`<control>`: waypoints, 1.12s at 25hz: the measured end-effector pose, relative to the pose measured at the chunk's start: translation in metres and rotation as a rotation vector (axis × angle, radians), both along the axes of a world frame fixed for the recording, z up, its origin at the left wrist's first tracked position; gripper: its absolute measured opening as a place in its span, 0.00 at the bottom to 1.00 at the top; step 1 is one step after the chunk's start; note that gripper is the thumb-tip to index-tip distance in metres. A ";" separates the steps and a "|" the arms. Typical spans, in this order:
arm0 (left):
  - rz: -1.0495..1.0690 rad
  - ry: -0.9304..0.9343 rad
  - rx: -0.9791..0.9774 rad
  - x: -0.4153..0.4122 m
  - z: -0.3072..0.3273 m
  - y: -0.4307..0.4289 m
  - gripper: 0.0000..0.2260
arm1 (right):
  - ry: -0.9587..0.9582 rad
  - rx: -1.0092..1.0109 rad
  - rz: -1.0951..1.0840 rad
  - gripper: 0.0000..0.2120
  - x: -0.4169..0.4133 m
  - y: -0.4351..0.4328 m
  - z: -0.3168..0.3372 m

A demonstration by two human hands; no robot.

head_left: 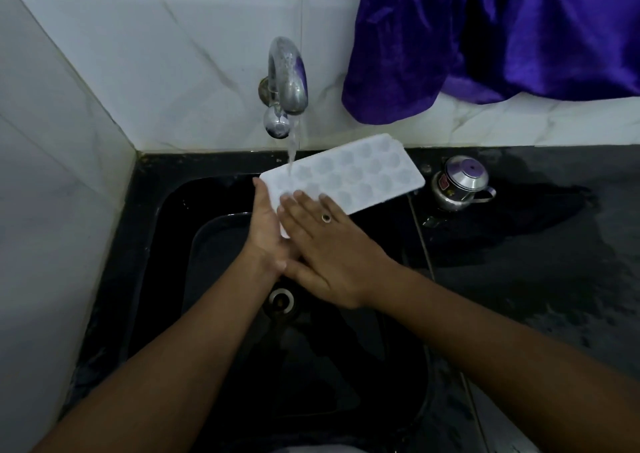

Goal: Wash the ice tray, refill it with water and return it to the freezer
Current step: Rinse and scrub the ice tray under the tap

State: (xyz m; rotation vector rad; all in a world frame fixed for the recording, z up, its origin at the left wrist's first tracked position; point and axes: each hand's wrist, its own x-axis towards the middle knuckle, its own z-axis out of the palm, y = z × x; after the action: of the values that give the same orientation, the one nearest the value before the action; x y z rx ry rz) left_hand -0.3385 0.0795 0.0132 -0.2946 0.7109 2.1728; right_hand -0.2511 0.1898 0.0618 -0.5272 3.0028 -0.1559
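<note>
Over the sink (162, 217), ice tray (363, 172) beneath the running tap (287, 74).
Left hand (266, 230) grips its near end; right hand (332, 255) lies flat-fingered on top. Wet, held by one end, it could slip.

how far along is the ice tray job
Washing is under way: the tap runs onto the ice tray, held by the left hand over the sink while the right hand presses flat on it. Nothing looks finished. Refilling and putting it away remain.
</note>
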 end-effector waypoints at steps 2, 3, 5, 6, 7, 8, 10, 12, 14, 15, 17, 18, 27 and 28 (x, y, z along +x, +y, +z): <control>0.013 0.009 0.008 0.004 0.001 0.002 0.41 | -0.022 0.013 0.013 0.38 0.001 0.005 0.003; 0.025 0.030 0.012 0.007 0.000 0.005 0.39 | -0.014 0.006 -0.030 0.38 -0.009 0.006 0.006; 0.054 0.036 0.003 0.011 0.001 0.009 0.36 | -0.028 -0.024 -0.113 0.37 -0.022 0.002 0.011; 0.060 0.039 -0.012 0.010 0.001 0.007 0.37 | -0.029 -0.058 -0.095 0.37 -0.020 -0.002 0.008; 0.068 0.042 -0.030 0.008 0.000 0.003 0.38 | -0.030 -0.091 -0.053 0.38 -0.014 -0.004 0.003; 0.075 0.033 -0.051 0.007 -0.001 -0.002 0.40 | -0.037 -0.092 -0.011 0.37 -0.006 -0.006 -0.001; 0.072 0.013 -0.058 0.008 -0.003 -0.010 0.39 | -0.049 -0.069 -0.024 0.36 -0.009 -0.003 -0.002; 0.074 0.044 -0.071 0.011 -0.008 -0.011 0.36 | -0.056 -0.087 -0.148 0.37 -0.024 -0.002 -0.001; 0.111 0.023 -0.117 0.013 -0.007 -0.014 0.36 | -0.083 -0.180 -0.148 0.37 -0.021 -0.014 -0.005; 0.140 0.006 -0.164 0.012 -0.005 -0.016 0.37 | -0.090 -0.224 -0.092 0.38 -0.013 -0.022 -0.010; 0.195 0.007 -0.287 0.012 0.000 -0.022 0.37 | -0.096 -0.251 -0.054 0.38 -0.002 -0.028 -0.022; 0.225 0.023 -0.324 0.013 0.004 -0.024 0.37 | -0.092 -0.274 -0.106 0.38 -0.008 -0.024 -0.026; 0.434 0.074 -0.603 0.035 0.025 -0.043 0.29 | -0.279 -0.607 -0.796 0.44 -0.064 -0.048 -0.052; 0.465 0.061 -0.608 0.030 0.026 -0.046 0.29 | -0.316 -0.608 -0.718 0.46 -0.054 -0.063 -0.057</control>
State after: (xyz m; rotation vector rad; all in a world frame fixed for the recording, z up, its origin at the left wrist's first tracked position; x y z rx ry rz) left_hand -0.3086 0.0337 0.0391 -0.7727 1.4528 2.3444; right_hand -0.3054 0.1266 0.0053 0.5310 2.6356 -1.0899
